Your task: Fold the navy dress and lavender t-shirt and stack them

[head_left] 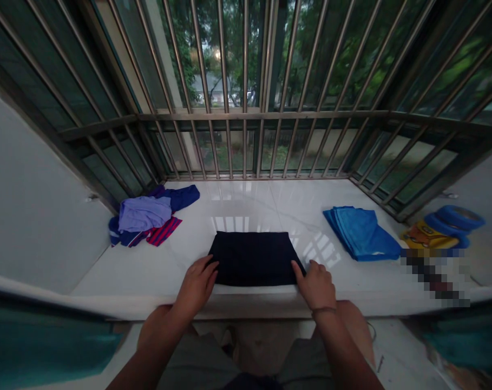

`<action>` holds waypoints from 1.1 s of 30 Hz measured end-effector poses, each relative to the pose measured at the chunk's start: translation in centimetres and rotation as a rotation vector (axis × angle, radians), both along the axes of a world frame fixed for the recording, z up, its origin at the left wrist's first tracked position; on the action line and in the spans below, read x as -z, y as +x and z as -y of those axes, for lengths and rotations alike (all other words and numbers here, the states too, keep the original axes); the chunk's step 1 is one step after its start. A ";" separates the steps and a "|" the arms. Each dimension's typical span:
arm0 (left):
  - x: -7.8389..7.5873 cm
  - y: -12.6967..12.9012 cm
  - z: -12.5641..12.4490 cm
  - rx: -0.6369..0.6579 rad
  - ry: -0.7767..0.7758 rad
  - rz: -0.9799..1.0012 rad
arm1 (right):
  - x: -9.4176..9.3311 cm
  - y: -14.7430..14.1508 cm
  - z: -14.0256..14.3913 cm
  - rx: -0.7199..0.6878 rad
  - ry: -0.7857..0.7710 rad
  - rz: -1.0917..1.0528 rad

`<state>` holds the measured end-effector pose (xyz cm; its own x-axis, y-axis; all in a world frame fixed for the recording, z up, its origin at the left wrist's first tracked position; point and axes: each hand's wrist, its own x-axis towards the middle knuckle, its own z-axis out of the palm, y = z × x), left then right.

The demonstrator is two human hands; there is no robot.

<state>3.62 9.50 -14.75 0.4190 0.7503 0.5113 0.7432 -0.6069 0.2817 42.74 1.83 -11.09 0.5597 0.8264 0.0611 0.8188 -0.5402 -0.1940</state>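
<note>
A dark navy folded garment (254,257) lies flat on the white window ledge (246,203), close to its front edge. My left hand (196,286) rests on the garment's near left corner, fingers laid over the cloth. My right hand (316,284) is at the near right corner, fingertips touching the edge of the fabric. Neither hand lifts the cloth.
A heap of purple, blue and red-striped clothes (148,216) sits at the ledge's left. A folded blue towel (361,233) lies at the right, with blue and yellow items (443,230) beyond it. Metal window bars (246,116) close off the back and sides.
</note>
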 end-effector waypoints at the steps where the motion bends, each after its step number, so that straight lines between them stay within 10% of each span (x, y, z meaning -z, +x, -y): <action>1: 0.3 0.7 -0.4 -0.024 -0.009 -0.003 | 0.0 -0.1 -0.5 -0.004 -0.043 -0.045; 7: 1.4 3.1 -0.6 -0.039 -0.137 -0.006 | -0.3 1.0 -3.2 -0.078 -0.107 -0.325; 16: -1.4 3.4 2.5 0.265 -0.270 -0.036 | -4.4 6.8 -3.2 0.091 0.203 -0.261; 22: -1.6 6.5 -0.1 0.290 -0.242 0.064 | -4.7 -1.8 -3.9 -0.426 0.527 -0.252; 26: -1.3 8.8 -2.3 0.160 -0.369 0.098 | -2.2 -8.5 -3.6 -0.879 0.450 -0.114; 33: -2.1 9.7 -4.7 -0.043 -0.609 0.143 | 2.3 -11.9 -1.2 -1.070 0.424 -0.031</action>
